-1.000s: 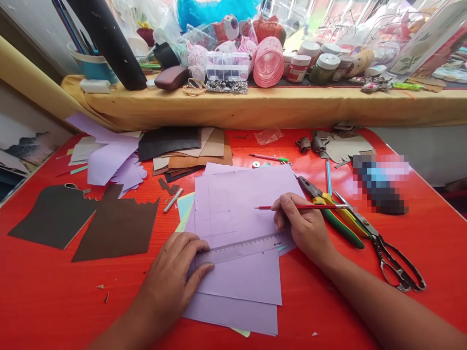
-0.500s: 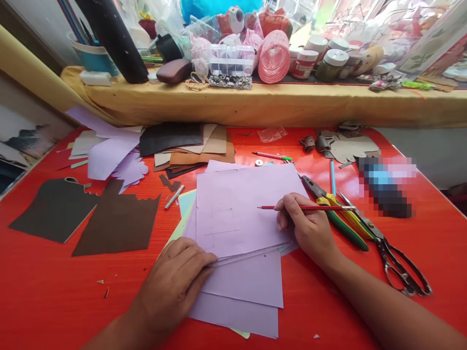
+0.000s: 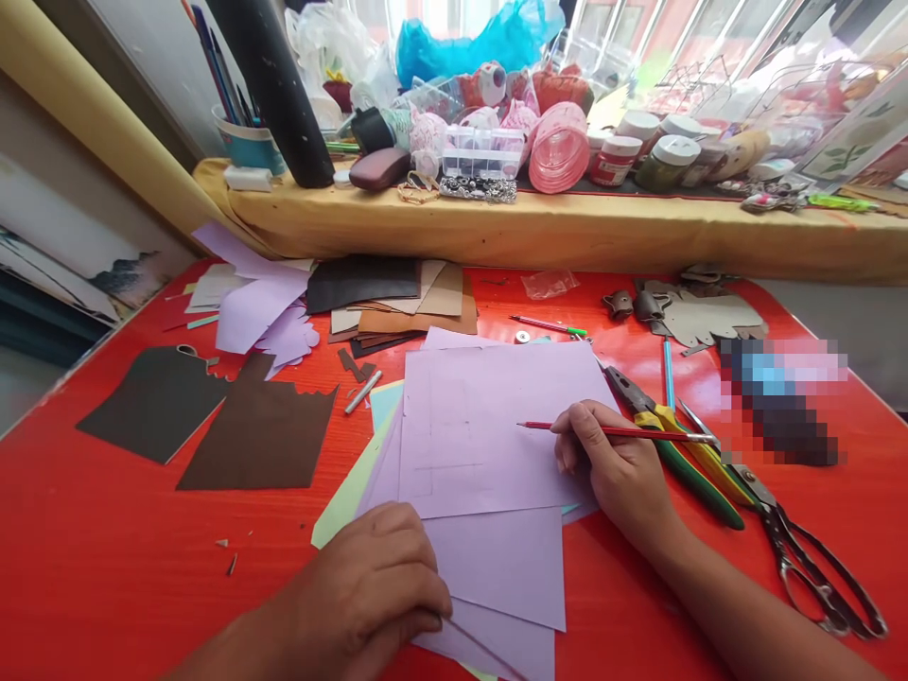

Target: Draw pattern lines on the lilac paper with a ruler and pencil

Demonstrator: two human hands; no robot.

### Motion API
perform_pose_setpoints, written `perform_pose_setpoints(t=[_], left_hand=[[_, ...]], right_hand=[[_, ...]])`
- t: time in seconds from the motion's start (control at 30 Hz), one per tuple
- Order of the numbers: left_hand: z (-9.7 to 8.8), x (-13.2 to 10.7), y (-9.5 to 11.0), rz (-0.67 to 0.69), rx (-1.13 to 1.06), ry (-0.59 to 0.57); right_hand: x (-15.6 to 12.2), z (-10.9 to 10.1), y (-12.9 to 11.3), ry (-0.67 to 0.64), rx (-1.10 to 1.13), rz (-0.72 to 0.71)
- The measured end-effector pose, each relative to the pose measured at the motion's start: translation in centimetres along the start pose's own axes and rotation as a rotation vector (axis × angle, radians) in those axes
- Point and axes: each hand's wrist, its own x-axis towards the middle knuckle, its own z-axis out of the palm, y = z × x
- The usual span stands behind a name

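My right hand [image 3: 614,463] rests on the right edge of the top lilac sheet [image 3: 497,426] and holds a red pencil [image 3: 624,433] level, tip pointing left over the paper. Faint pencil lines show on that sheet. My left hand [image 3: 375,591] is at the bottom, fingers curled closed over the near edge of the lower lilac sheets [image 3: 511,567], which fan out beneath the top one. A pale green sheet [image 3: 347,497] pokes out at the left of the pile. No ruler shows.
Pliers with yellow-green handles [image 3: 681,449] and large scissors [image 3: 809,563] lie right of my right hand on the red table [image 3: 106,567]. Dark brown leather pieces [image 3: 262,440] lie at left, a leather stack [image 3: 397,293] behind. The yellow-covered shelf [image 3: 539,227] holds jars and boxes.
My left hand drew back toward me and closed on the lower sheets, which shifted and fanned out. The clear ruler went out of sight. My right hand kept the pencil still.
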Motion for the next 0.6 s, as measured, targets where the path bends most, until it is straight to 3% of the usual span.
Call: perform_pose_setpoints(t=[0.37,0.6], left_hand=[[0.8,-0.8,-1.1,-0.095,0.073,0.155],[0.7,-1.0,-1.4,-0.112,0.097,0.158]], right_hand=[[-0.1,-0.1,0.1,0.001,-0.011,0.011],[0.0,0.0,0.1,-0.013,0.014,0.006]])
